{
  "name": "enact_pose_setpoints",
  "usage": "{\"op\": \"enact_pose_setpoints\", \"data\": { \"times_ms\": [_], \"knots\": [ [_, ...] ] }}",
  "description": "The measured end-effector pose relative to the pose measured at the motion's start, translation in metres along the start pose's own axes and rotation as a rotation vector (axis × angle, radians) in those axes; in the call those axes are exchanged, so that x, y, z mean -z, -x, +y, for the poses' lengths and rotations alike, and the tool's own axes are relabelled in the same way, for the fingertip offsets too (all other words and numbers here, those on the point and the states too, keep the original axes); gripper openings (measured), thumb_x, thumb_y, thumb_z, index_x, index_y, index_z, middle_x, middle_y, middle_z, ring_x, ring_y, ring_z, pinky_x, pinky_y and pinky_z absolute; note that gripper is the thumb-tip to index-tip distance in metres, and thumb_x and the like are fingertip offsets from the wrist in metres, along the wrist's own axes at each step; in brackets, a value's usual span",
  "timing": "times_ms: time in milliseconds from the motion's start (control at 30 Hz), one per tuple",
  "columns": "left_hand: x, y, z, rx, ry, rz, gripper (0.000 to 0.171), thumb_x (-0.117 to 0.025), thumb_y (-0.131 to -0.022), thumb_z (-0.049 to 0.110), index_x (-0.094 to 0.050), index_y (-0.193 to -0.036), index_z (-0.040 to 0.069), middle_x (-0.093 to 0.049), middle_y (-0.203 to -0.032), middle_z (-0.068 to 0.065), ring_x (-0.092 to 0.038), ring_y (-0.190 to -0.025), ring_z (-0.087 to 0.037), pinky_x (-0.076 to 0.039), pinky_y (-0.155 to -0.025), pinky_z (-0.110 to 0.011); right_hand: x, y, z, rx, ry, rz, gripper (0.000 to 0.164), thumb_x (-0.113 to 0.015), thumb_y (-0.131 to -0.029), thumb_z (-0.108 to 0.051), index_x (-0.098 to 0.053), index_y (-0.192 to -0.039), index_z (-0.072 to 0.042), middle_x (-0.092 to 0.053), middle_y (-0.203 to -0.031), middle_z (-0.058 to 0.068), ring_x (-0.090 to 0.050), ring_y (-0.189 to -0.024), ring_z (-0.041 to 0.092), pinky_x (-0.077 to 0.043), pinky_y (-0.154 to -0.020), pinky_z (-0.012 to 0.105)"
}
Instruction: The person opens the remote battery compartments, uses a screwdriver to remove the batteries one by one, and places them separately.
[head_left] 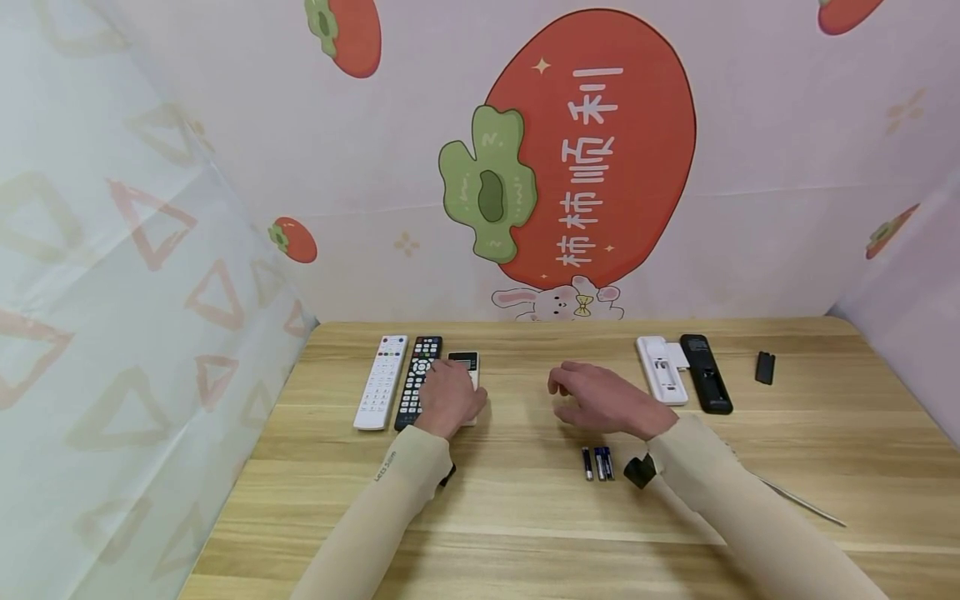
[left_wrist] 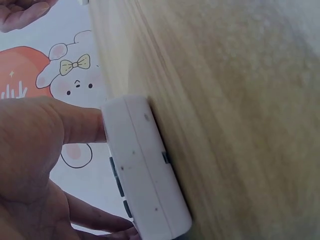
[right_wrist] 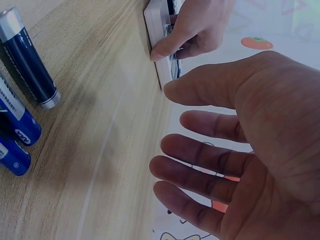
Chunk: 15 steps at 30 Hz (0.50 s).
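Seemingly for steadiness, the oblong white plastic screened remote (left_wrist: pixel 147 170) is pinched edge-to-edge by the left hand (head_left: pixel 452 398), the empty right hand (head_left: pixel 600 398) loosely half-uncurled.

White characters "柿柿顺利", reading upward on the red persimmon print (head_left: pixel 600 158) at one o'clock, "AAA" on a blue battery (right_wrist: pixel 19 117) at nine o'clock by my right wrist, indistinct lettering on my left sleeve (head_left: pixel 378 517) at seven o'clock
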<state>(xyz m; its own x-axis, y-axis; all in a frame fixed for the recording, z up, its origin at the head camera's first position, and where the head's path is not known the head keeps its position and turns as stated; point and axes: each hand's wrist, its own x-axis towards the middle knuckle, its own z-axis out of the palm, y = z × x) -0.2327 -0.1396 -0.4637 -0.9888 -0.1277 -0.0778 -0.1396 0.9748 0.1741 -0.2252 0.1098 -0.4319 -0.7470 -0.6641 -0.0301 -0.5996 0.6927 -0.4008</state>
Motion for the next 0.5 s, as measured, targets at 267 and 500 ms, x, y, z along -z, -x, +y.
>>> {"op": "enact_pose_setpoints", "data": {
  "times_ms": [267,500],
  "knots": [
    [0.0001,-0.0003,-0.0016,-0.023,0.031,0.006,0.083,-0.069,-0.090,0.040,-0.042,-0.140,-0.021,-0.055,-0.115,-0.031,-0.059,-0.098,-0.038,-0.057,-0.069,-0.044,-0.0011,0.0010,0.0003,-0.004,0.009,-0.002,0.025,-0.075,-0.092,-0.020,-0.065,-0.113,-0.008,-0.063,-0.103,0.004,-0.057,-0.085,0.015,-0.053,-0.077,0.036],
    [0.0053,0.0055,0.0049,-0.037,0.068,0.019,0.083,-0.072,-0.089,0.042,-0.045,-0.139,-0.018,-0.056,-0.119,-0.030,-0.059,-0.105,-0.039,-0.057,-0.077,-0.048,-0.0001,0.0014,0.0000,-0.005,0.013,0.010,0.025,-0.075,-0.092,-0.020,-0.066,-0.112,-0.009,-0.063,-0.103,0.003,-0.058,-0.086,0.015,-0.053,-0.076,0.036]
  ]
}}
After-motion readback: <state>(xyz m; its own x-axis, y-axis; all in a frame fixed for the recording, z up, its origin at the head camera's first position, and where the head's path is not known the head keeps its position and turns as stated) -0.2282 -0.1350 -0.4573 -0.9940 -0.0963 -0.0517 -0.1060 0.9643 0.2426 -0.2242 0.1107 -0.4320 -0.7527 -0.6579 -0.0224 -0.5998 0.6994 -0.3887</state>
